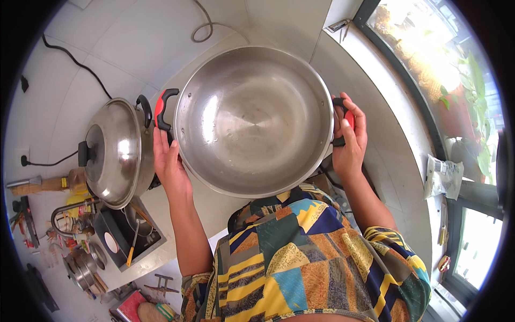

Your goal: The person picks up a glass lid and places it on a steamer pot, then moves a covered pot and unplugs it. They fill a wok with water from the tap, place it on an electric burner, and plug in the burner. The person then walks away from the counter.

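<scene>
A wide, deep stainless steel pan (253, 120) is before me, its inside facing up at me. A little water and faint stains show on its bottom. It has a black and red handle (161, 109) on the left and another handle (349, 119) on the right. My left hand (172, 165) holds the pan at the lower end of the left handle, thumb near the rim and fingers partly hidden behind the handle. Around the right handle, my right hand (351, 141) has its fingers and thumb closed. The pan's underside is hidden; I cannot tell whether it touches the counter.
A lidded steel pot (116, 155) stands close on the left, with a power cord (78, 64) on the wall behind. Past it are a dark sink (128, 235) with a yellow-handled utensil and a faucet (60, 217). A windowsill (386, 80) and a plastic packet (443, 177) are right.
</scene>
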{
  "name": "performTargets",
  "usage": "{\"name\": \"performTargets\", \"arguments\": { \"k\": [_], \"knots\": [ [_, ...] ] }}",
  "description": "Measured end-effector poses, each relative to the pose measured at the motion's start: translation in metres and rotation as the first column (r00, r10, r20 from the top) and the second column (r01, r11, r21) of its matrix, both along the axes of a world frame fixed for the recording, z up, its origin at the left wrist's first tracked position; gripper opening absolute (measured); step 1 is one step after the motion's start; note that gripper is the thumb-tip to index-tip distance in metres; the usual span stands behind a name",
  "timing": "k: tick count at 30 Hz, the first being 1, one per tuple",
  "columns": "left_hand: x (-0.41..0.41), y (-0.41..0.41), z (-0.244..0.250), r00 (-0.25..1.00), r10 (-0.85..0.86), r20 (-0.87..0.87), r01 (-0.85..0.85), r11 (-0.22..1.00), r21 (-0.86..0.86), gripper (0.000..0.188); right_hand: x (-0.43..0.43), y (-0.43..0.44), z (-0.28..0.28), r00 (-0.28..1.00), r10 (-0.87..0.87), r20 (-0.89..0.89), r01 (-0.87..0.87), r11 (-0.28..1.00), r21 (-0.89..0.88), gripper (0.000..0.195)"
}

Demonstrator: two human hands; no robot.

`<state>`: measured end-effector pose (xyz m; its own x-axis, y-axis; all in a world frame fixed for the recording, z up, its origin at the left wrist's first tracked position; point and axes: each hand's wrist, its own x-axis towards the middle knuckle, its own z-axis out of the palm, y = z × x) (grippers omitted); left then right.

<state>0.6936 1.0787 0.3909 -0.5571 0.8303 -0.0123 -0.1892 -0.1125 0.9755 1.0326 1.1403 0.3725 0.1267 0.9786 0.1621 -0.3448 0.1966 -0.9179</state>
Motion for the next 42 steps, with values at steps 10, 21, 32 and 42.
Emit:
{"name": "performTargets", "arguments": {
  "k": [10,21,32,42],
  "knots": [
    [-0.030,0.054,-0.002,0.985,-0.169,-0.021,0.168,0.985,-0.028,0.056,0.007,-0.052,0.003,0.911,-0.101,0.401,0.076,0.994,0.078,0.034],
    [-0.046,0.044,-0.011,0.999,-0.032,-0.014,0.030,0.991,-0.132,0.038,0.005,-0.073,0.017,0.704,-0.147,0.695,-0.044,0.968,0.249,0.024],
    [-0.016,-0.032,-0.060,0.982,0.071,0.175,-0.069,0.997,-0.018,0.045,-0.015,-0.086,0.016,0.669,-0.050,0.742,-0.192,0.952,0.237,0.012],
    [-0.020,-0.035,-0.085,0.992,0.030,0.121,-0.031,0.999,0.012,0.044,-0.025,-0.094,0.009,0.820,0.077,0.567,-0.103,0.995,0.014,0.026]
  ]
}}
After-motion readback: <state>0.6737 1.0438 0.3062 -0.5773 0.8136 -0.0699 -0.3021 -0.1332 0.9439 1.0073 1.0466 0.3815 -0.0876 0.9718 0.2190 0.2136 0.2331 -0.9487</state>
